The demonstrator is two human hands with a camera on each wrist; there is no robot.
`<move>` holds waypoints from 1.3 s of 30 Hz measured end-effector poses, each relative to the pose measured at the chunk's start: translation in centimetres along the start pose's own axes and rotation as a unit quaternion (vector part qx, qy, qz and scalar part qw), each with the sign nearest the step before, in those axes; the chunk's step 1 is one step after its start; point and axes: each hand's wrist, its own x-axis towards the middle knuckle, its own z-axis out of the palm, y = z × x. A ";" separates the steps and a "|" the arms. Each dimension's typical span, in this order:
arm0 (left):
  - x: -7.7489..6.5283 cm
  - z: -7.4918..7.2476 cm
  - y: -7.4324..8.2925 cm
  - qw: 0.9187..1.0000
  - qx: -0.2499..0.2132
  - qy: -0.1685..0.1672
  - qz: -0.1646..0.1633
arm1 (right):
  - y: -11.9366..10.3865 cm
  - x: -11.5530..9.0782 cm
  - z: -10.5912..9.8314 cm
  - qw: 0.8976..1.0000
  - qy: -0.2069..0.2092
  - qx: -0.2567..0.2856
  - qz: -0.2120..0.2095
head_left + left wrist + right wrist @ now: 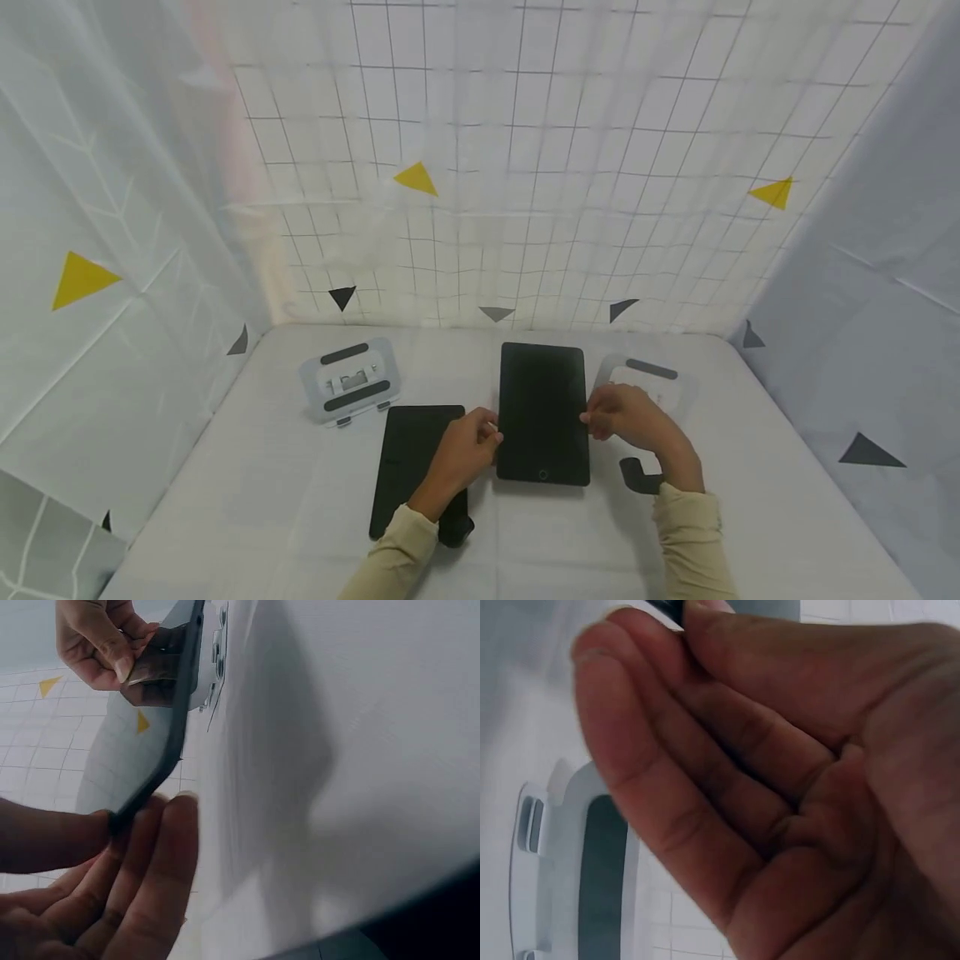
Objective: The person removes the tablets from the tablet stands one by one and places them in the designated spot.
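Observation:
A black tablet (543, 412) with a round home button is held up over the table by its two long sides. My left hand (461, 454) pinches the left edge; in the left wrist view the thumb lies on the screen side and the fingers behind. On the opposite edge, my right hand (633, 417) grips with thumb and fingertips. Only a dark corner of the tablet (669, 609) shows in the right wrist view. Partly under my left forearm, a second black tablet (408, 458) lies flat on the table.
Toward the back left lies a pale grey folded stand (311, 383) with dark strips. A similar pale stand (651, 367) sits at the back right, partly hidden by my right hand. A gridded white curtain (480, 233) hangs behind the white table (262, 500).

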 end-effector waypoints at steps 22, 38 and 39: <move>-2.1 -0.3 -1.7 0.997 0.026 -0.043 -0.055 | 0.4 1.0 2.4 0.991 -0.122 0.018 0.050; -2.6 -0.1 -2.1 0.991 0.123 -0.011 -0.059 | 0.6 1.9 4.0 0.982 -0.152 -0.016 0.115; -2.6 -0.1 -2.1 0.990 0.133 -0.007 -0.054 | 0.5 1.9 4.1 0.981 -0.152 -0.019 0.118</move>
